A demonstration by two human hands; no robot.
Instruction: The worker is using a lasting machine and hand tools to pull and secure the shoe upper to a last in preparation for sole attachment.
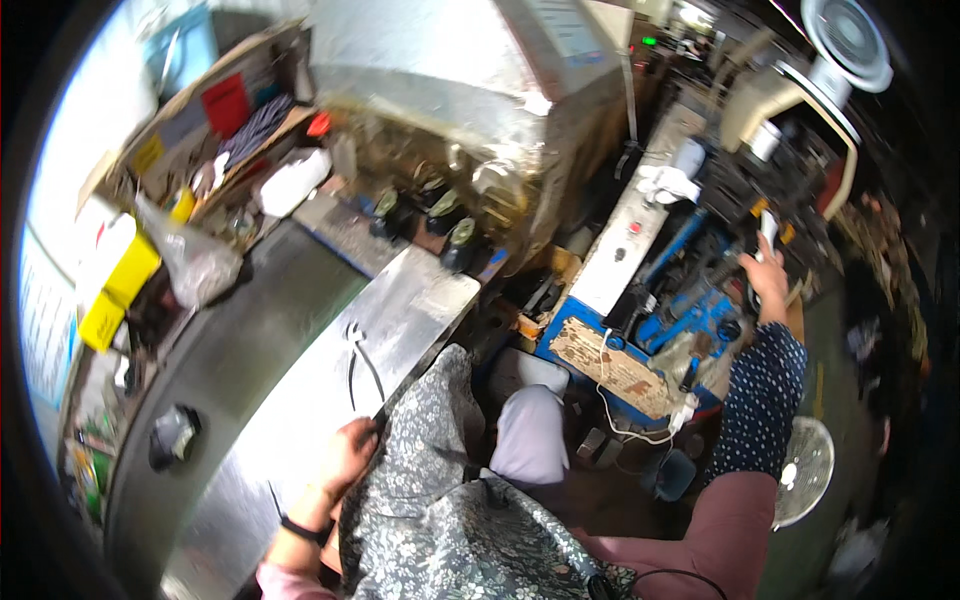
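My left hand, with a dark band on its wrist, is at the edge of a shiny metal tabletop, beside my flowered apron. Its fingers are curled, and whatever they may hold is hidden. Just beyond them lies a pair of pliers, its dark handles spread toward my hand. My right arm, in a dotted dark sleeve, stretches far out to the right. There my right hand closes at a white, handle-like piece among dark machine parts; the grip itself is blurred.
Several dark, cup-like parts stand at the table's far end, before a large metal housing. A blue-framed bench holds tools and a white cable. Fans stand at right. A dark object lies on the left surface.
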